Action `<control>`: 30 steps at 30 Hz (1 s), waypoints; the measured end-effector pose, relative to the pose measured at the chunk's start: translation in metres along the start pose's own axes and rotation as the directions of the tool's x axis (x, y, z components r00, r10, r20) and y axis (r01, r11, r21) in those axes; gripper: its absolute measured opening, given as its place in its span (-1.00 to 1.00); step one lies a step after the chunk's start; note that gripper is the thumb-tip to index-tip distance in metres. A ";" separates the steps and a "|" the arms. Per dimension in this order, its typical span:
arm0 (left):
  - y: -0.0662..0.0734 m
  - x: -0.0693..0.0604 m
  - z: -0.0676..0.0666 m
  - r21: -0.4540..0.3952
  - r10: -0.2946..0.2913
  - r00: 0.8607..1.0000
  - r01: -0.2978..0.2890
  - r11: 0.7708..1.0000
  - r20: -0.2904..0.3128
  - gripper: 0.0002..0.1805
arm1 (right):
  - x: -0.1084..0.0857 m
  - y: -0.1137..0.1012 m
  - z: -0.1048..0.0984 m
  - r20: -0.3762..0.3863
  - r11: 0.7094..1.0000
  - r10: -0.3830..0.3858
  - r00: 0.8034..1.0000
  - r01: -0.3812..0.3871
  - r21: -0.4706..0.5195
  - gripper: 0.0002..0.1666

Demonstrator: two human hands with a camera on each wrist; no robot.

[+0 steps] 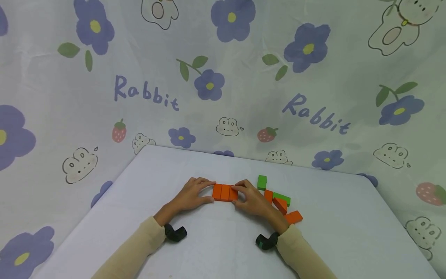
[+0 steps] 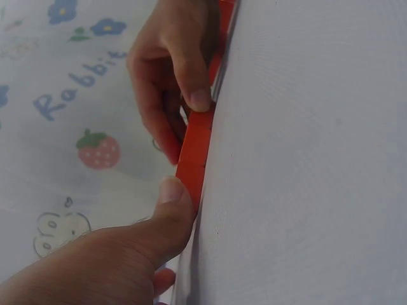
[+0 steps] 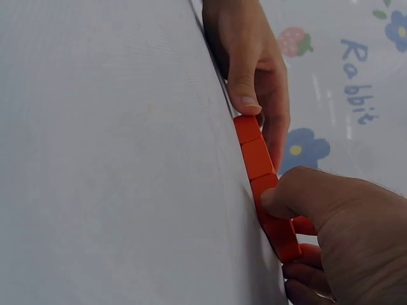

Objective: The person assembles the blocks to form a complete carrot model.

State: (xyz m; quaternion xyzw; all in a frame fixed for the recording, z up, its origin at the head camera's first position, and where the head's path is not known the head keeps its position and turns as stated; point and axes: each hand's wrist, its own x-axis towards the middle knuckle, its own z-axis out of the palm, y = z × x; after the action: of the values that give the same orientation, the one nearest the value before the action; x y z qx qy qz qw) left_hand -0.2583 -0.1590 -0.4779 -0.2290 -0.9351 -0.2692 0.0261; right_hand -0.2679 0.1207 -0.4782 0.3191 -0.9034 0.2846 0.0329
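Observation:
Three orange blocks [image 1: 225, 192] lie side by side in a row on the white table, between the two hands. My left hand [image 1: 191, 194] holds the left end of the row, thumb at the near edge and fingers at the far edge. On the other end, my right hand [image 1: 251, 198] pinches the rightmost orange block [image 1: 234, 193] between thumb and fingers. In the left wrist view the left thumb presses against the end block [image 2: 189, 180]. From the right wrist view, the right thumb lies on an orange block [image 3: 264, 188]; its other fingers are partly hidden.
Right of the right hand lie a green block [image 1: 262, 182], a long green block [image 1: 282, 198], an orange block [image 1: 268, 196], an orange wedge-like block [image 1: 280, 205] and another orange piece [image 1: 294, 217]. A patterned cloth [image 1: 244, 58] hangs behind the white table [image 1: 195, 248].

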 end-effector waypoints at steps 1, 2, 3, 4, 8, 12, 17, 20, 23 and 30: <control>0.000 0.000 0.000 0.001 0.001 1.000 -0.001 1.000 0.000 -0.31 | 0.000 0.000 0.000 -0.002 1.000 -0.003 1.000 0.003 0.000 -0.41; 0.000 0.000 0.000 0.001 0.001 1.000 -0.001 1.000 0.000 -0.31 | -0.001 -0.001 0.000 -0.001 1.000 -0.004 1.000 0.004 -0.001 -0.41; 0.000 0.000 0.000 0.002 0.002 1.000 -0.002 1.000 0.000 -0.32 | -0.001 -0.001 -0.001 -0.002 1.000 -0.006 1.000 0.006 0.000 -0.41; 0.000 0.000 0.000 0.002 0.001 1.000 -0.001 1.000 -0.001 -0.32 | -0.001 -0.002 -0.001 -0.001 1.000 -0.004 1.000 0.004 0.003 -0.41; 0.000 0.000 0.000 0.008 0.006 1.000 -0.006 1.000 -0.001 -0.32 | -0.001 -0.002 -0.001 0.011 1.000 0.014 1.000 -0.014 0.007 -0.40; 0.000 0.000 0.000 0.013 0.009 1.000 -0.009 1.000 0.000 -0.32 | -0.001 -0.002 -0.001 0.026 0.999 0.011 1.000 -0.010 -0.033 -0.39; 0.000 0.000 -0.001 0.016 0.009 1.000 -0.009 1.000 0.000 -0.32 | 0.000 -0.005 -0.003 0.036 0.993 -0.024 0.999 0.028 -0.115 -0.38; 0.000 0.000 -0.001 0.013 0.012 1.000 -0.012 1.000 -0.004 -0.32 | 0.001 -0.006 -0.006 0.045 0.991 -0.029 0.999 0.035 -0.128 -0.37; -0.001 0.000 0.000 0.006 0.017 1.000 -0.017 1.000 -0.004 -0.32 | 0.002 -0.006 -0.007 0.054 0.994 -0.011 0.998 0.017 -0.110 -0.39; -0.001 0.001 0.002 0.013 0.039 0.999 -0.039 0.999 -0.014 -0.32 | 0.001 -0.007 -0.009 0.060 0.995 0.009 0.998 -0.003 -0.097 -0.48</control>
State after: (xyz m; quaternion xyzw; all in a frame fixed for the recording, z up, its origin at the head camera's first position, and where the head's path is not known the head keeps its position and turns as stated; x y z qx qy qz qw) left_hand -0.2593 -0.1590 -0.4798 -0.2453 -0.9319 -0.2644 0.0395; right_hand -0.2659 0.1208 -0.4668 0.3228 -0.9176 0.2309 0.0204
